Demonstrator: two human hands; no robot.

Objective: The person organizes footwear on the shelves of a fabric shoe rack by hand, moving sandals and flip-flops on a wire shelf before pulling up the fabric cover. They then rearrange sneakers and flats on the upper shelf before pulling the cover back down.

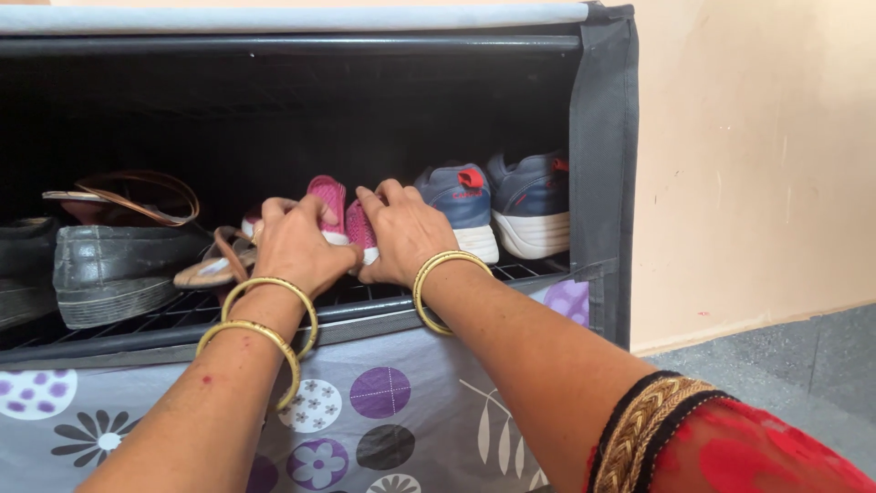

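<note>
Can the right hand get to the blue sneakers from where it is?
Probably yes. The right hand rests on the pink shoes, and the blue sneakers stand right beside it on the same open shelf, with nothing between them.

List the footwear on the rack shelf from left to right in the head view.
Black shoe → tan sandal → pink shoes, under both hands → blue sneakers.

Head camera looks down, close, into the shoe rack [602, 183] shelf
</note>
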